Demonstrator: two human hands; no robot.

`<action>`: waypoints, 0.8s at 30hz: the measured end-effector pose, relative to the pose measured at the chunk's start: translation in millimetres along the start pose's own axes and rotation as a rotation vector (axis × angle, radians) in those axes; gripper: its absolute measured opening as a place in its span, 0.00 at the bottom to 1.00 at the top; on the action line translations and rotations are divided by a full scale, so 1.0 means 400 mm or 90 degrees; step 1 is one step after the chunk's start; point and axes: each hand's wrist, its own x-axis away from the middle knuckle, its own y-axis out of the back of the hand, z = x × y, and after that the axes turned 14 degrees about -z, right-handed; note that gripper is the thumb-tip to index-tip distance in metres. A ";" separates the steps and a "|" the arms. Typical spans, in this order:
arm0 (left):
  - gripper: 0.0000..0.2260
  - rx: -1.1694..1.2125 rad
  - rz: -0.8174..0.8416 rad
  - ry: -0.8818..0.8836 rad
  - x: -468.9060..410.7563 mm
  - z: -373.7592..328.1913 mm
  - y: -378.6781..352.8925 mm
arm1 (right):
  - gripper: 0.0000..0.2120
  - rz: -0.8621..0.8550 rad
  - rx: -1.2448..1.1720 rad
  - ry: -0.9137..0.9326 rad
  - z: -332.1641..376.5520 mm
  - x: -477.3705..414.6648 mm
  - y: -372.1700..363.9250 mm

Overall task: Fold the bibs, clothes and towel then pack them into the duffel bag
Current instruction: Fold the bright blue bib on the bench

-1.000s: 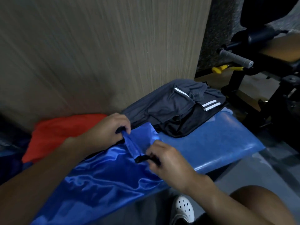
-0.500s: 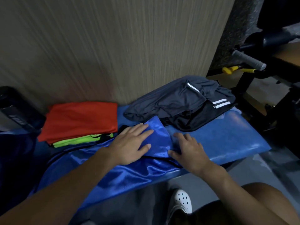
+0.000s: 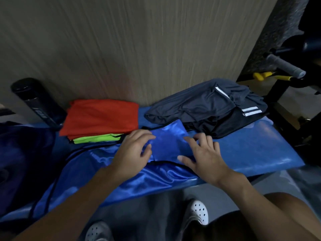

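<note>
Blue bib (image 3: 166, 138): shiny fabric spread along the bench (image 3: 260, 150), with one end turned over into a flap that lies under and between both grips.
Left grip (image 3: 133, 153): open-handed, fingers spread flat on the flap's left edge; it presses down and grasps nothing.
Right grip (image 3: 206, 159): also flat and splayed, resting on the flap's right edge with nothing held.
Done: an orange bib (image 3: 100, 117) lies folded on top of a green bib (image 3: 97, 139), just beyond the left grip toward the wall.
In hand: this looks like an early fold being smoothed. The long tail trailing off left of the left grip is not yet folded.
Left to do: dark grey clothes (image 3: 208, 108) sit in a loose heap beyond the right grip. I can make out no towel, and nothing appears packed.
Bag: a dark blue shape (image 3: 22, 153) far left of the left grip may be the duffel bag, but it is too dim to tell.
Around: a black bottle (image 3: 38, 103) leans by the wall beyond that shape, and a grey padded handle (image 3: 284, 65) sits far right of the right grip.
In the way: the clothes heap crowds the flap's far corner, and the slick fabric will likely slide once it is released.
</note>
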 end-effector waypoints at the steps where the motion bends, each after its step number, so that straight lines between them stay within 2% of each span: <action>1: 0.13 0.014 -0.059 0.054 0.021 0.004 0.032 | 0.36 -0.002 -0.011 0.016 0.015 -0.007 0.004; 3: 0.08 0.013 -0.153 0.208 0.070 0.013 0.106 | 0.33 0.000 -0.035 0.060 0.055 -0.025 0.011; 6: 0.11 -0.038 -0.258 0.416 0.181 0.075 0.213 | 0.24 0.017 -0.100 0.154 0.158 -0.068 0.019; 8: 0.13 -0.116 -0.275 0.540 0.260 0.112 0.271 | 0.19 0.054 -0.154 0.230 0.258 -0.100 0.015; 11: 0.19 -0.204 -0.250 0.715 0.365 0.121 0.314 | 0.16 0.111 -0.204 0.349 0.429 -0.147 -0.016; 13: 0.24 -0.202 -0.259 0.788 0.408 0.113 0.329 | 0.16 0.152 -0.224 0.391 0.536 -0.179 -0.060; 16: 0.27 -0.109 -0.256 0.876 0.455 0.133 0.324 | 0.16 0.228 -0.230 0.398 0.674 -0.222 -0.128; 20: 0.12 0.076 -0.299 0.891 0.477 0.132 0.319 | 0.23 0.324 -0.156 0.389 0.777 -0.258 -0.223; 24: 0.09 0.138 -0.347 0.919 0.468 0.130 0.315 | 0.27 0.342 -0.097 0.401 0.805 -0.268 -0.275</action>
